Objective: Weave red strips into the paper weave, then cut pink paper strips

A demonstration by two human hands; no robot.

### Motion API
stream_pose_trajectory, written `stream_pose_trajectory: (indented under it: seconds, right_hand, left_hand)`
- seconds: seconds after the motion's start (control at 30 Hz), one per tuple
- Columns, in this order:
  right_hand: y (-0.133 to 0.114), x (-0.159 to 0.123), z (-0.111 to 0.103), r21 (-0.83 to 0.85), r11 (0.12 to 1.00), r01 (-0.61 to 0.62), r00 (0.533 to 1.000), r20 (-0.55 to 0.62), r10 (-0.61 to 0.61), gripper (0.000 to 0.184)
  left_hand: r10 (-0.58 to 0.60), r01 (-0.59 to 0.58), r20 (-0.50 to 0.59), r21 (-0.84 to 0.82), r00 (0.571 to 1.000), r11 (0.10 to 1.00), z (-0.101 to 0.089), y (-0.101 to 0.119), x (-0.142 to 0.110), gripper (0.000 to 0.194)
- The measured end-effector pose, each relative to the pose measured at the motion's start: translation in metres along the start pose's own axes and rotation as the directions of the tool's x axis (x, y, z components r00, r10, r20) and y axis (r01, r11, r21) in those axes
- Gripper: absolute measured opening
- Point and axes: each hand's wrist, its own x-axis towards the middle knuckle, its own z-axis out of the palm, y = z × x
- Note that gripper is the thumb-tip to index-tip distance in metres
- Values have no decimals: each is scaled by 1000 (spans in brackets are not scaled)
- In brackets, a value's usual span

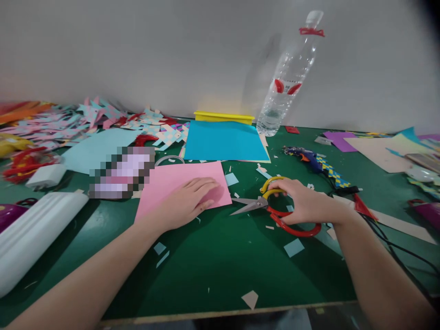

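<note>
My left hand [190, 201] lies on a sheet of pink paper [178, 176], its fingers stretched out together toward the right edge. In my right hand [302, 199] is a pair of scissors [260, 203] with one yellow and one red handle. The blades are spread apart and point left, their tips close to the paper's lower right corner. Whether a blade touches the pink sheet I cannot tell. Small light-blue paper scraps [294, 247] lie around the scissors on the green table [220, 275].
Blue paper [223, 140] lies behind the pink sheet. A plastic water bottle [288, 78] stands near the wall. A glue gun [305, 158] and cables lie at right. Left are a blurred-out phone [125, 172], a white bar-shaped object [41, 229] and piled paper strips [58, 121].
</note>
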Motion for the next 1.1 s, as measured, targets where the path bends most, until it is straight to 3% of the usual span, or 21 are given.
stream_pose_trajectory:
  seconds: [0.23, 0.73, 0.97, 1.1]
  right_hand:
    - [3, -4, -9, -16, 998, -54, 999, -2, 54, 65]
    - [-3, 8, 4, 14, 999, 35, 999, 3, -35, 65]
    - [-20, 17, 12, -41, 983, 181, 980, -82, -184, 58]
    - [-28, 19, 15, -40, 973, 229, 967, -105, -232, 55]
  left_hand:
    - [3, -3, -11, -6, 1000, 1000, 0, 1, -1, 46]
    - [27, -28, -35, -19, 999, 999, 3, -1, 1, 43]
    - [181, -183, -26, -132, 983, 974, -2, 5, 1, 40]
    - [181, -173, 36, -155, 983, 973, -2, 6, 2, 43]
